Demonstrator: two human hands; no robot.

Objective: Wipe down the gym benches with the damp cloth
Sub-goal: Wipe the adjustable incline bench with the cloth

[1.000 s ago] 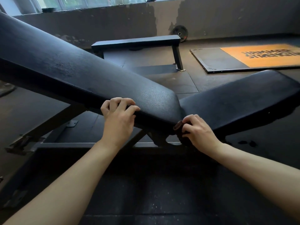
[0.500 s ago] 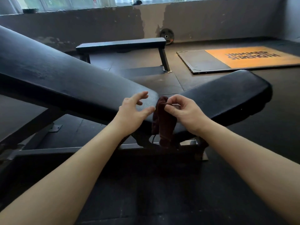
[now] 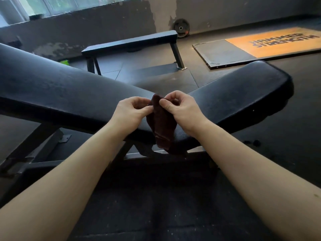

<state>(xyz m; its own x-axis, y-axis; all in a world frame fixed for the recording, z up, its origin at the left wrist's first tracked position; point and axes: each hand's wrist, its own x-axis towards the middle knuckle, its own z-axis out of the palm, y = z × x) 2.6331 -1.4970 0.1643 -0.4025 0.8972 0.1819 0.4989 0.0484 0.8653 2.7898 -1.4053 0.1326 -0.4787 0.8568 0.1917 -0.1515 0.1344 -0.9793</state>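
A dark brown cloth [image 3: 162,126] hangs in front of the black adjustable bench, over the gap where the long inclined back pad [image 3: 57,91] meets the shorter seat pad [image 3: 243,86]. My left hand [image 3: 130,112] pinches the cloth's upper left edge. My right hand [image 3: 182,106] pinches its top right edge with thumb and forefinger. Both hands are close together, just above the pads' joint. The cloth's lower end dangles past the pad edge toward the frame.
A flat black bench [image 3: 132,42] stands behind on the rubber floor. A weight plate [image 3: 181,29] leans on the back wall. An orange and black lifting platform [image 3: 260,47] lies at the right. The bench's steel frame [image 3: 34,153] reaches out at lower left.
My right hand lifted the cloth from under the pad joint up in front of the bench. My left hand left the back pad's edge and took hold of the cloth.
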